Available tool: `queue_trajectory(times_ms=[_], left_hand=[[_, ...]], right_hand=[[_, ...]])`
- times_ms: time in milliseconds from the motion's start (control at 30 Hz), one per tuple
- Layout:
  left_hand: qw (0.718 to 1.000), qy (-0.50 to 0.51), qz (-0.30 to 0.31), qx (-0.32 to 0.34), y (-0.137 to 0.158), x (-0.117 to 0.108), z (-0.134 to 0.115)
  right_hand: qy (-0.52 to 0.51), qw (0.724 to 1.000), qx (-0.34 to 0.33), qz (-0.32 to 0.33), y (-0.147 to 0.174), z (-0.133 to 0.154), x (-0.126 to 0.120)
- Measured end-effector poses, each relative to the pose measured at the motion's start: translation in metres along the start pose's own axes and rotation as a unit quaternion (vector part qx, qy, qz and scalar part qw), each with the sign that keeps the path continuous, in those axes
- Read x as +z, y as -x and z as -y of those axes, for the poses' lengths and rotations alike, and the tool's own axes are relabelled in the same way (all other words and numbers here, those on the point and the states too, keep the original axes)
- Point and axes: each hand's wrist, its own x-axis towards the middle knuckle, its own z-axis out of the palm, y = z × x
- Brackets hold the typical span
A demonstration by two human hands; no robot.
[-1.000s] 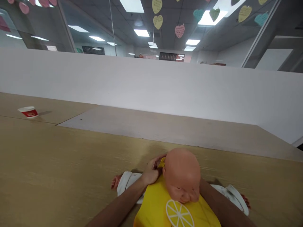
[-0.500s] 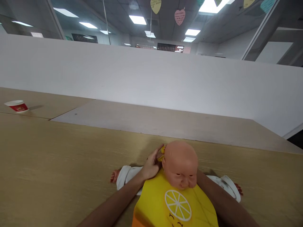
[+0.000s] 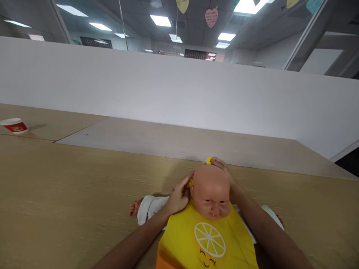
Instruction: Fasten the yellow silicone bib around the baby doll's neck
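A baby doll (image 3: 211,192) lies on its back on the wooden table (image 3: 70,186), in white clothes with a yellow bib (image 3: 207,243) bearing a lemon-slice print. My left hand (image 3: 179,196) is at the doll's neck on the left, pinching a yellow bib strap end beside the head. My right hand (image 3: 223,168) reaches over the top of the doll's head and holds the other yellow strap end (image 3: 208,160) there.
A red and white paper cup (image 3: 12,125) stands far left on the table. A white partition wall (image 3: 179,93) runs behind the table. Paper hearts hang from the ceiling above.
My right hand came out from behind the doll's head and now holds a yellow strap end above it. The doll's head tipped up a little; the view shifted slightly down.
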Motion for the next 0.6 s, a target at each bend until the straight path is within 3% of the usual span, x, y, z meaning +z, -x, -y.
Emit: queue_trajectory(times_ms=[133, 467, 600], left_hand=[[1.000, 0.003, 0.004, -0.011, 0.000, 0.000, -0.001], [1.000, -0.028, 0.005, 0.000, 0.002, -0.001, -0.001], [0.999, -0.045, -0.007, -0.005, 0.002, -0.001, 0.002]], right_hand=[[-0.021, 0.999, 0.000, 0.040, 0.002, 0.007, -0.007], [-0.009, 1.000, -0.011, 0.026, 0.005, 0.019, -0.002], [0.004, 1.000, -0.004, 0.007, 0.000, 0.010, -0.004]])
